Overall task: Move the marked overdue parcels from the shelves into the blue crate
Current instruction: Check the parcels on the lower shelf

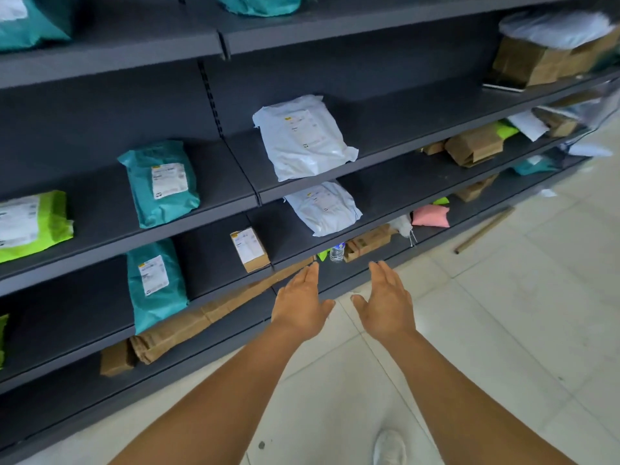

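Observation:
Dark grey shelves (208, 216) run across the view with parcels on them. Two white poly mailers lie on the middle shelves, one higher (303, 137) and one on the shelf below (323, 208). Teal mailers (161, 184) (156, 285) and a small cardboard box (250, 249) sit to their left. My left hand (300, 305) and my right hand (389, 302) are both held out flat with nothing in them, palms facing each other, in front of the low shelf edge below the lower white mailer. No blue crate is in view.
A green mailer (32, 223) lies at the far left. Brown paper parcels (188, 325) fill the bottom shelves, with a water bottle (336, 252) and a pink parcel (430, 217) further right. A cardboard tube (484, 229) lies on the white tiled floor. My shoe (389, 448) shows below.

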`<state>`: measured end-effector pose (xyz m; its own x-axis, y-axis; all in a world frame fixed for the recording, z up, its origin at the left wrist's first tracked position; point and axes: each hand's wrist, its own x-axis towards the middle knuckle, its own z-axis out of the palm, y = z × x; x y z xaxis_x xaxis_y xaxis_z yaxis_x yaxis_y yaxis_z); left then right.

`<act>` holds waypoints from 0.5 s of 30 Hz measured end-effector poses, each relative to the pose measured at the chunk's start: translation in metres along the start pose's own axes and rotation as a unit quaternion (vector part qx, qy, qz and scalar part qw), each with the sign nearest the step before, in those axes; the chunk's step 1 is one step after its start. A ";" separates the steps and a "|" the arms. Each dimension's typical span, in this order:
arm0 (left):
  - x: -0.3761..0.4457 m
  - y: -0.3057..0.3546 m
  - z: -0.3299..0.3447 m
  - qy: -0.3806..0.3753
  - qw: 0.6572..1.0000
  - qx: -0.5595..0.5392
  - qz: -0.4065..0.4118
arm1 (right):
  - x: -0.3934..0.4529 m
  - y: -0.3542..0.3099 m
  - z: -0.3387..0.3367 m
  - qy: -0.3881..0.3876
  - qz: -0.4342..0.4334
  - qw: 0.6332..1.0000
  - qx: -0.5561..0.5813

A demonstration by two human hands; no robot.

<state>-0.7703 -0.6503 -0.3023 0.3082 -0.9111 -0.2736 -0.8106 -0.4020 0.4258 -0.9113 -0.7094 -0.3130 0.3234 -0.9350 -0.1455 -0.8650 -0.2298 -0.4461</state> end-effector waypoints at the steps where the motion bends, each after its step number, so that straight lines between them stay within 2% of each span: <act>1: 0.010 0.008 0.003 -0.003 1.000 0.000 -0.011 | 0.012 0.010 -0.004 -0.006 -0.005 1.000 0.000; 9: 0.083 0.058 0.029 0.011 0.995 -0.019 -0.096 | 0.115 0.077 -0.033 -0.056 -0.057 0.996 -0.032; 15: 0.127 0.053 0.042 0.000 0.987 -0.038 -0.156 | 0.173 0.090 -0.024 -0.096 -0.066 0.993 -0.010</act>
<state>-0.7950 -0.7836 -0.3504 0.5367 -0.7415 -0.4026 -0.6360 -0.6691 0.3844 -0.9429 -0.8989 -0.3569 0.5006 -0.8279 -0.2530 -0.8166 -0.3546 -0.4554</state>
